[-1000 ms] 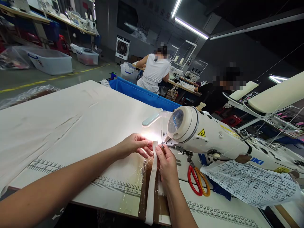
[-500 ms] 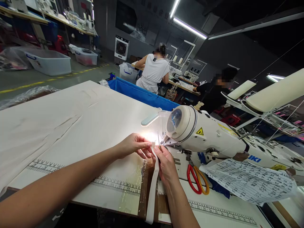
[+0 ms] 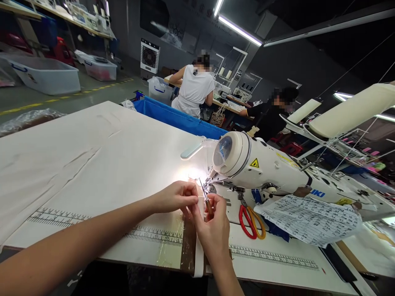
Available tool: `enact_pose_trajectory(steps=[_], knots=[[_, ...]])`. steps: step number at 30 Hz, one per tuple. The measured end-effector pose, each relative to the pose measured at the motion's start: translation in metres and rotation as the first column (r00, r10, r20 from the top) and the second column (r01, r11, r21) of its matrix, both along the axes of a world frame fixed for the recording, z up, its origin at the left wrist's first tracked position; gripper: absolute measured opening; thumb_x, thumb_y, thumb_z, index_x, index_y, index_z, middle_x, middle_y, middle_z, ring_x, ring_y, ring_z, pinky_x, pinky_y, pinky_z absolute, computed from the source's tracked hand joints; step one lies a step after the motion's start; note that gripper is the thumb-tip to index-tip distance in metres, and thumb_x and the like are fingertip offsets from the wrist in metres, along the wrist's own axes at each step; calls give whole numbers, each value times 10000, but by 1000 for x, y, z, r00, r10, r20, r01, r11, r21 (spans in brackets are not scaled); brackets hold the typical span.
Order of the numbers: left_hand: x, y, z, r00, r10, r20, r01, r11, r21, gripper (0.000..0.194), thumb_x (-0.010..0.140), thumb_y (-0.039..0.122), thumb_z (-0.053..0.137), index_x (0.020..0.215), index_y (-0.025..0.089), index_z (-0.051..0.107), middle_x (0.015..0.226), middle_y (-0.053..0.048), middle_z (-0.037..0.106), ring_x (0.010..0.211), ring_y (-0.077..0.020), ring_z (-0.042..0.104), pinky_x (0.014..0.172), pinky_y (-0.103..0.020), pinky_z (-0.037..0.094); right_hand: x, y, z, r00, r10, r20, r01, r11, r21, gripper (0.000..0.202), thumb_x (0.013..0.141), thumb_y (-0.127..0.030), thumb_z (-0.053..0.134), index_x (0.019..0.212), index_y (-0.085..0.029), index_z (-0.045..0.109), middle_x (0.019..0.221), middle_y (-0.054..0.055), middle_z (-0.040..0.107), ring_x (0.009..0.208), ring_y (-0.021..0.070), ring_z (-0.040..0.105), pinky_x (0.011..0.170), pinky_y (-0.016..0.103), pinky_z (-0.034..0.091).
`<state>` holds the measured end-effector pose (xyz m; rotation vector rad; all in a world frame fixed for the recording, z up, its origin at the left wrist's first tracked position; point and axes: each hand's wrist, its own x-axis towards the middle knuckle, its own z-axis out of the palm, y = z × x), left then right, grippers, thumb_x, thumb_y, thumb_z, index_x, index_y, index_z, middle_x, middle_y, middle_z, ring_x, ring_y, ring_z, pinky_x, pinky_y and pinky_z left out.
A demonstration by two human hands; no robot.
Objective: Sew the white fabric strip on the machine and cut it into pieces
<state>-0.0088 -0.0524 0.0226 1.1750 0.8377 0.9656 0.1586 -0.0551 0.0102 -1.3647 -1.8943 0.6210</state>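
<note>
Just in front of the sewing machine's needle area, my left hand [image 3: 180, 197] pinches the upper part of a white strip [image 3: 199, 257]. My right hand [image 3: 214, 226] is closed beside it, holding a thin pointed tool with a brown handle [image 3: 209, 206], its tip up toward the needle. Thumb and fingertips of both hands nearly meet at the strip, which hangs down over the table's front edge. The white sewing machine [image 3: 265, 164] stands to the right, its lamp lighting the spot beyond my fingers.
Scissors with red and orange handles [image 3: 247, 222] lie right of my right hand, near a written paper sheet [image 3: 311, 218]. White cloth [image 3: 46, 172] covers the table's left side. Behind the table are a blue bin [image 3: 173, 119] and two seated people [image 3: 194, 90] [image 3: 268, 117].
Both hands have come lower, nearer the table's front edge, with the strip. The pointed tool's brown handle now shows in my right hand. The view has shifted slightly.
</note>
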Motion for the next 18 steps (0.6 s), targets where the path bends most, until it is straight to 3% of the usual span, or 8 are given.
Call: enact_pose_trajectory(steps=[4, 9, 11, 14, 16, 18], knots=[[14, -14, -3, 989, -143, -25, 144, 989, 33, 282, 795, 396, 682, 764, 157, 537, 706, -9, 647, 600, -131, 636, 577, -247, 523, 23, -19, 0, 998, 65, -15, -65, 996, -58, 269, 834, -492, 593, 846, -228, 547, 601, -59, 467, 488, 131, 473, 456, 230, 393], [29, -26, -10, 965, -259, -27, 258, 965, -46, 312, 812, 441, 668, 778, 167, 521, 689, -18, 663, 636, -148, 669, 626, -266, 539, 47, -42, -3, 987, 110, -120, -126, 983, -136, 247, 866, -429, 545, 924, -204, 628, 769, 33, 668, 670, 189, 650, 595, 270, 517], [35, -29, -14, 963, -269, -21, 266, 961, -80, 312, 816, 433, 667, 776, 169, 506, 701, -22, 672, 639, -149, 680, 637, -272, 545, 52, -51, -10, 993, 19, -113, -30, 995, -95, 275, 867, -429, 545, 1007, -201, 611, 846, 64, 705, 710, 209, 683, 618, 289, 539], [44, -33, -20, 971, -239, -10, 237, 967, -94, 296, 810, 402, 678, 771, 162, 509, 714, -23, 679, 641, -142, 688, 630, -255, 540, 53, -63, -22, 987, -158, -25, 160, 985, 70, 260, 860, -430, 561, 1003, -214, 571, 821, 70, 714, 643, 220, 685, 552, 295, 520], [49, -36, -24, 976, -219, 0, 218, 970, -103, 279, 809, 386, 675, 774, 157, 520, 701, -13, 672, 645, -138, 690, 618, -240, 534, 54, -69, -27, 983, -171, 70, 156, 971, 184, 186, 885, -397, 533, 943, -225, 574, 788, 59, 701, 612, 212, 668, 532, 289, 492], [52, -37, -27, 972, -235, -11, 232, 965, -122, 266, 814, 379, 663, 779, 154, 526, 705, -12, 670, 627, -136, 684, 582, -230, 521, 56, -71, -27, 986, -100, 137, 67, 973, 223, 145, 912, -331, 476, 895, -233, 582, 726, 30, 672, 558, 185, 627, 507, 269, 455]])
